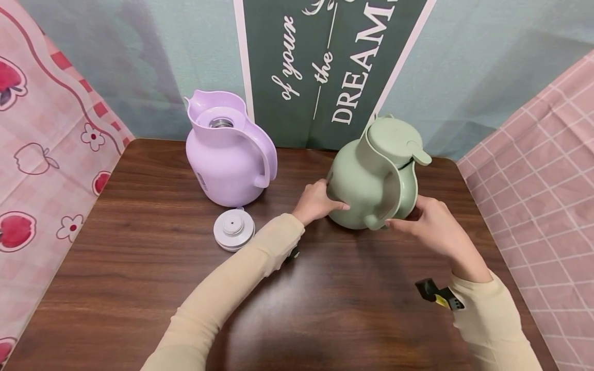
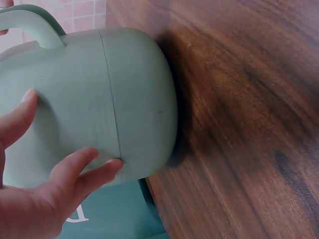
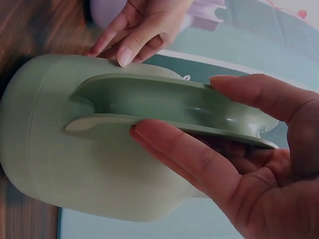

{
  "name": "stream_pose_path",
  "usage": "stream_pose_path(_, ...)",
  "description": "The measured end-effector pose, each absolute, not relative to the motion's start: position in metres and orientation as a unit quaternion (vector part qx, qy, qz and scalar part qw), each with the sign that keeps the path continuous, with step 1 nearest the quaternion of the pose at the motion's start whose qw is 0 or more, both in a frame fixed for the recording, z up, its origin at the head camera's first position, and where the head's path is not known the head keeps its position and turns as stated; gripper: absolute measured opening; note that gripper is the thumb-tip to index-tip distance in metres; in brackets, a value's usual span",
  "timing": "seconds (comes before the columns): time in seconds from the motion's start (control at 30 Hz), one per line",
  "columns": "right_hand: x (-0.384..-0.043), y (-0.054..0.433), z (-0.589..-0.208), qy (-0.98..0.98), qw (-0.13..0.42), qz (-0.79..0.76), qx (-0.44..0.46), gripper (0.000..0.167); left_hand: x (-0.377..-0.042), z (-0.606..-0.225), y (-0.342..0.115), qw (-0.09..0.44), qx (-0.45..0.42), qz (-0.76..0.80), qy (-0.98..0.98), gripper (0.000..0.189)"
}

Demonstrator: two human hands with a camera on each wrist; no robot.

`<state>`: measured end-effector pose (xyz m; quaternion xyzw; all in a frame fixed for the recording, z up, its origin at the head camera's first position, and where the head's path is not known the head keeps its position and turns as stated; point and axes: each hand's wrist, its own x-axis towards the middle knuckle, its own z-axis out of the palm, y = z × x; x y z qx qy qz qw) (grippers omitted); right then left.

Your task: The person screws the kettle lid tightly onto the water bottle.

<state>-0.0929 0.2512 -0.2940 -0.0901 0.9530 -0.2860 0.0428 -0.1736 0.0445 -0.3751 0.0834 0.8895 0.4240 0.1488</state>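
Two hands (image 1: 316, 203) (image 1: 438, 229) on green jug (image 1: 357, 175), fingers (image 3: 192, 162) (some hidden)

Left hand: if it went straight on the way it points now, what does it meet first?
The green jug. The left hand points at its body, and its fingers look to be against the side, so there seems to be no gap; how firmly they press, I can't tell.

The table (image 1: 343, 304) here is dark brown and wood-grained, with a soft shine near the front. A lilac jug (image 1: 225, 167) stands toward the back left, a pale round lid (image 1: 233, 229) lies just in front of it, and a green jug (image 1: 355, 180) stands over to the right.
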Motion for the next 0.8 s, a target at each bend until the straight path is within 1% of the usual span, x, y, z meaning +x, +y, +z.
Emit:
stream_pose_path(0.13, -0.099, 0.257, -0.293, 0.953, 0.047, -0.288, -0.084, 0.021, -0.181, -0.376, 0.051, 0.15, 0.085, 0.43, 0.886, 0.077)
stream_pose_path(0.27, -0.105, 0.261, -0.292, 0.952, 0.054, -0.289, -0.081, 0.025, -0.187, -0.378, 0.054, 0.152, 0.087, 0.443, 0.879, 0.077)
stream_pose_path(0.57, -0.117, 0.269, -0.292, 0.945, 0.074, -0.313, -0.064, 0.024, -0.197, -0.377, 0.062, 0.164, 0.097, 0.471, 0.861, 0.068)
stream_pose_path(0.8, -0.128, 0.278, -0.291, 0.947, 0.076, -0.306, -0.067, 0.032, -0.204, -0.376, 0.068, 0.176, 0.1, 0.469, 0.86, 0.067)
